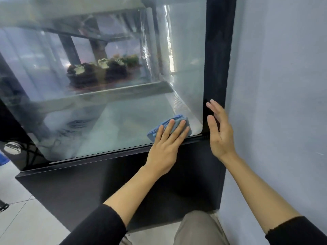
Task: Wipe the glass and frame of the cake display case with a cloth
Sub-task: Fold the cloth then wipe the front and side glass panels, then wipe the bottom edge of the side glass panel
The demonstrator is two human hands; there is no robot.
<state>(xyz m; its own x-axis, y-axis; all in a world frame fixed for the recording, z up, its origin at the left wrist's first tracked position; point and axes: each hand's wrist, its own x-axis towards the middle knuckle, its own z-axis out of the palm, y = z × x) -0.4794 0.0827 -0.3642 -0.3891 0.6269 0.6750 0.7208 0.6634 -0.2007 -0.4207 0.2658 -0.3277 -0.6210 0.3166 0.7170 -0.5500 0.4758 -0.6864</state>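
Observation:
The cake display case fills the view, with a large fogged glass pane [109, 121] set in a black frame [219, 55]. A folded blue cloth [174, 121] lies flat against the glass near its lower right corner. My left hand [166, 147] presses on the cloth with fingers spread, palm over the bottom edge of the pane. My right hand [218, 131] hovers open beside the right upright of the frame, fingers straight, holding nothing. Whether it touches the frame is unclear.
Dark cakes [99, 73] sit on a shelf inside the case. A pale blue wall [279, 103] stands tight against the case's right side. A round metal knob [13, 148] is at the lower left. My knee [196, 228] is close to the black base panel [123, 188]; tiled floor [23, 214] lies left.

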